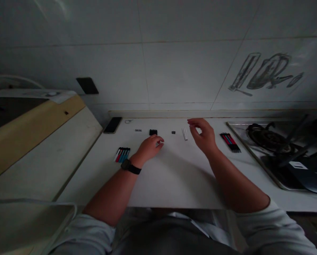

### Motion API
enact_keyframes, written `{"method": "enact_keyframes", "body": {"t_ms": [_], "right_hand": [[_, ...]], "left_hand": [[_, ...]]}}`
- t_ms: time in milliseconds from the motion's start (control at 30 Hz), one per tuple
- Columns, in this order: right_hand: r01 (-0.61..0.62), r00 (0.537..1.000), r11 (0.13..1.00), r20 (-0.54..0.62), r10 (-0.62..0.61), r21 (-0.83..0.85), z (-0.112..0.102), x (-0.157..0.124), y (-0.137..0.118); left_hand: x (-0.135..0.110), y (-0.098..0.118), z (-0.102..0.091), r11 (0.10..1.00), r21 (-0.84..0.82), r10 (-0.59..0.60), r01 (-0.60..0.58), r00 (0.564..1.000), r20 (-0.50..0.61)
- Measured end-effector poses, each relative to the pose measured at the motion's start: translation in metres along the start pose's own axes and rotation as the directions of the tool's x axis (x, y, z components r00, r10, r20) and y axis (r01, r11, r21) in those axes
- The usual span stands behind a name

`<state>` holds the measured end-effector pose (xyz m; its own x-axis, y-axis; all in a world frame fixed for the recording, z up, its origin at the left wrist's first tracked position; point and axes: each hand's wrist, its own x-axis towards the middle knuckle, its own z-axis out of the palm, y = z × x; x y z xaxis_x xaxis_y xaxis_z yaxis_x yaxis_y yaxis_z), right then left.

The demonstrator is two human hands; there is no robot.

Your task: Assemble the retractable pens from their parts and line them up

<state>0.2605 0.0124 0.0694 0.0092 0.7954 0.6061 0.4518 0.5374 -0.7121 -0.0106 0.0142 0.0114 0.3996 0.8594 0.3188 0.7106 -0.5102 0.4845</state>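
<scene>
The left hand [149,147] is resting, fingers curling in, on the white countertop [174,177] just before the small black ribbed block [153,132]; any grip is unclear. The right hand [204,137] is hovering half-open, wrist raised, right of that block, beside thin white sticks [184,133].

Scene dimly lit throughout, colours muted. Soft shadows are cast on the tabletop [174,177] under both forearms. Edges are bent by wide-angle distortion. Small far items are rendered blurry.
</scene>
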Motion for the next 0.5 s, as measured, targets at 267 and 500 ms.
{"method": "enact_keyframes", "body": {"t_ms": [267, 500], "right_hand": [[-0.623, 0.78, 0.667, 0.386, 0.492, 0.409, 0.081, -0.032, 0.018], [-0.79, 0.609, 0.358, 0.576, 0.545, 0.497, 0.073, -0.039, 0.024]], "left_hand": [[-0.001, -0.004, -0.006, 1.0, 0.021, -0.011, 0.012, 0.999, -0.037], [-0.004, -0.011, -0.034, 0.998, -0.054, -0.03, 0.023, 0.99, -0.136]]}}
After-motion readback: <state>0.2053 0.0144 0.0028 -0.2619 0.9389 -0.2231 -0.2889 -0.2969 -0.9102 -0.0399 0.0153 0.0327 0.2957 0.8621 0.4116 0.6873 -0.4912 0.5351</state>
